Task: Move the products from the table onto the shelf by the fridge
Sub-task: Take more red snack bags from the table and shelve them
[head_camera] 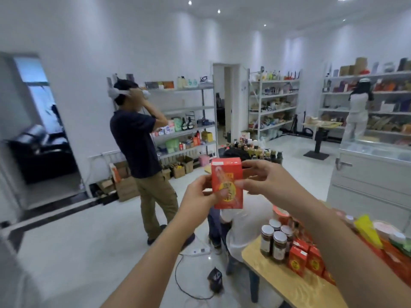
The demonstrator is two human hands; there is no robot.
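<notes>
Both my hands hold one red product box upright in front of me, above the floor. My left hand pinches its left edge with the thumb on the front. My right hand grips its right side. The wooden table at lower right carries several dark jars with white lids, more red boxes and a yellow packet. Metal shelves with goods stand along the far wall. No fridge is plainly identifiable.
A person in a dark shirt stands left of centre. Another person crouches by the table end. A third person stands at the right shelves. A grey cabinet is at right. Cables and cardboard boxes lie on the floor.
</notes>
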